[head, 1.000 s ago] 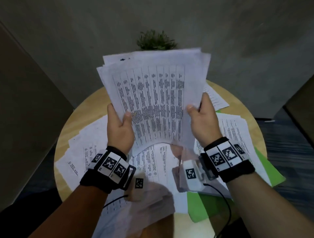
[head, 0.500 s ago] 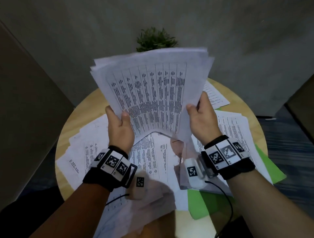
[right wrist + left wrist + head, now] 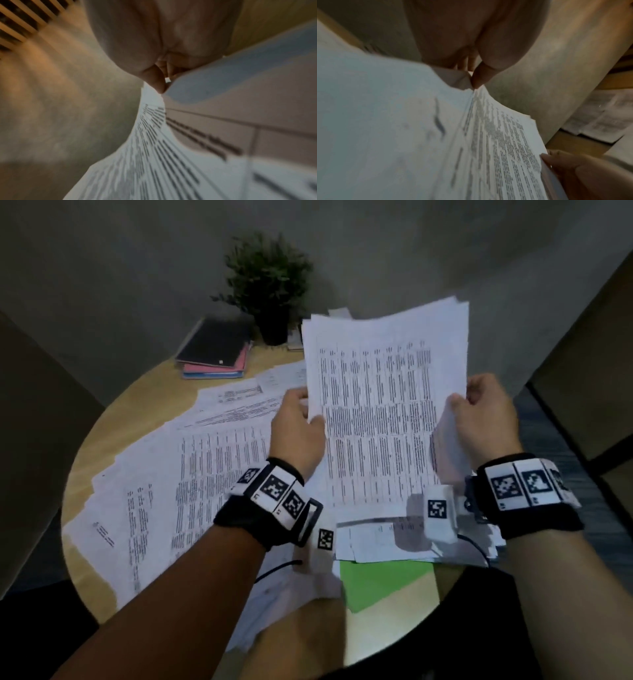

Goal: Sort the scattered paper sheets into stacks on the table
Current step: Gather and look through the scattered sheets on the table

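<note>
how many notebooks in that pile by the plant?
3 visible: a black notebook on top, a pink notebook under it, a blue notebook at the bottom, left of the plant. More could be hidden inside the pile.

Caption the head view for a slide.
Both hands, left hand and right hand, hold a paper bundle above scattered sheets.

Two hands: the left hand (image 3: 297,429) and right hand (image 3: 483,419) grip one sheaf (image 3: 383,419) between their fingers. Loose sheets (image 3: 191,474) below the fingers are too overlapped to count. One green sheet (image 3: 380,583). One plant (image 3: 267,285). One notebook pile (image 3: 215,350), perhaps three.
</note>
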Demonstrator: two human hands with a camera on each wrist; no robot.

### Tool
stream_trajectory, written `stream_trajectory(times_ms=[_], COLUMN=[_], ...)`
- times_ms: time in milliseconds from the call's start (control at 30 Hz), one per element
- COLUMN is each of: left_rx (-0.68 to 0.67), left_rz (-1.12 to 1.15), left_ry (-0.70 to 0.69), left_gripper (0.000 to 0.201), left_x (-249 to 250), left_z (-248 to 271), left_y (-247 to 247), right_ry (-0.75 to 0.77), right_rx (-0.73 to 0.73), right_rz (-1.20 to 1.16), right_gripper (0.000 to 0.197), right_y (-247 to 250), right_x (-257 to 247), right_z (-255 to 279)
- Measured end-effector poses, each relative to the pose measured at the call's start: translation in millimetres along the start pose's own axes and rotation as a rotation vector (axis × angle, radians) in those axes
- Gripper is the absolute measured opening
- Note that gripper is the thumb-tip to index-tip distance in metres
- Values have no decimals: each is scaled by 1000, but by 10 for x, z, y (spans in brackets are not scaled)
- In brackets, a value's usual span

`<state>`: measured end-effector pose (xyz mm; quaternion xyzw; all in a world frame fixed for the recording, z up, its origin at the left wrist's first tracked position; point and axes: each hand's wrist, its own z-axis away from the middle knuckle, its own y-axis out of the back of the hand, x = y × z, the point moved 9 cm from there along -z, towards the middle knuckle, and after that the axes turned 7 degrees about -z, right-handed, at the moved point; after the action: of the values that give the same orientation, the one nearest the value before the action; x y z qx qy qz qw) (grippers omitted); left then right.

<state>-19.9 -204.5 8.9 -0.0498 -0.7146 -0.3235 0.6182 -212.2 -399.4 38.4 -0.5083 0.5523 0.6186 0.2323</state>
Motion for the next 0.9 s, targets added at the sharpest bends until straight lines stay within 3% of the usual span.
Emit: stream_trajectory(times_ms=[167,300,533,667,767,900], left_rx=[-244,-273,-407,-407,-380,-275], left_rz=[-327,-561,-283,-196,-120,-81], left_ry=[160,209,262,309,288,216], left_gripper=[52,69,84,85,82,66], left_x=[-444,-658,-676,-622,-535,-389], left_z=[127,209,435,419,395,233], left_y=[-633,-736,-996,-999,-813,-252], right_ry=[-228,-312,-318,-321,-295,-136], right_rx=[-200,-312,-405,-392,-337,-271], right_rz=[270,419,430,423,412,303], right_gripper=[36,59,65,67,67,52], right_y=[-112,-144,-193,-153,-69,-133], right_x=[788,1058,991,922,810,447], right_z=[32,142,268,270,194,102])
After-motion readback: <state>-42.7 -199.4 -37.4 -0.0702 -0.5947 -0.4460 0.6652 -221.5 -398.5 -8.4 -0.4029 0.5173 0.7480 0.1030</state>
